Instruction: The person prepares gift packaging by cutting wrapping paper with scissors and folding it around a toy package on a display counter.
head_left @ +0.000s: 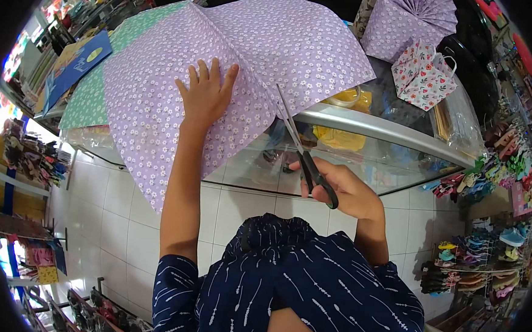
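Observation:
Purple paper with white flowers [154, 107] covers much of the glass counter, and its near corner hangs over the front edge. My left hand [209, 95] lies on it with the fingers spread. In my right hand [344, 186] are black-handled scissors [309, 168], held by the handles just in front of the counter. Their blades are slightly parted and point up beside the cut edge, where the paper divides into a left part and a right part [304, 40]. Green flowered paper [86, 103] shows under the left side.
The counter's metal edge [390, 134] runs to the right. A floral gift bag [422, 75], a purple fan-topped package [405, 28] and plastic-wrapped items stand at the right. A roll of tape [345, 99] sits near the paper. A blue booklet [80, 63] is at the left.

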A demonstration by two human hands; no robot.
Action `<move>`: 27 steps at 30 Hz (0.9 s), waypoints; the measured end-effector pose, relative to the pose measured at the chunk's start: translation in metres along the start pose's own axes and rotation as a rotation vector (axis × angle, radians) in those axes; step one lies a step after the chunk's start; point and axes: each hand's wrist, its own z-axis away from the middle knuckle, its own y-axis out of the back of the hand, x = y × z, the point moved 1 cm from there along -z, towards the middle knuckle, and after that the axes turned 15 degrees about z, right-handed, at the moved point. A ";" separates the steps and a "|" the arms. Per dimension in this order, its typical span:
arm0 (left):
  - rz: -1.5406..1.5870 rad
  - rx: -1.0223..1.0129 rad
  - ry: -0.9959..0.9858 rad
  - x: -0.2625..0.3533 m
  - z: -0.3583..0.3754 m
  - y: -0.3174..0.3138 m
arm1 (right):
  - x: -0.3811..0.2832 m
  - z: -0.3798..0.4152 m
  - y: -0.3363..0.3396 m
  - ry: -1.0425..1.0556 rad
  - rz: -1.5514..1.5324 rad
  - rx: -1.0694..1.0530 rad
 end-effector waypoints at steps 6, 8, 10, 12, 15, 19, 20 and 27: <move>0.012 0.023 0.014 0.007 0.004 0.001 | -0.005 -0.009 0.001 -0.048 -0.028 0.018; 0.000 0.037 0.014 0.008 0.005 0.000 | -0.007 -0.011 -0.001 -0.061 -0.046 0.047; -0.010 0.046 0.016 0.008 0.005 0.000 | -0.008 -0.014 -0.005 -0.059 -0.080 0.090; -0.016 0.048 0.020 0.008 0.006 -0.001 | -0.011 -0.017 0.000 -0.064 -0.101 0.032; 0.000 0.057 0.021 0.009 0.007 0.000 | -0.014 -0.019 0.010 -0.088 -0.133 -0.022; -0.002 0.076 0.020 0.009 0.007 -0.003 | -0.019 -0.018 0.019 -0.112 -0.125 -0.026; -0.002 0.082 0.018 0.008 0.007 -0.004 | -0.021 -0.019 0.019 -0.104 -0.122 -0.017; 0.007 0.104 0.005 0.008 0.009 -0.005 | -0.031 -0.020 0.022 -0.115 -0.136 0.022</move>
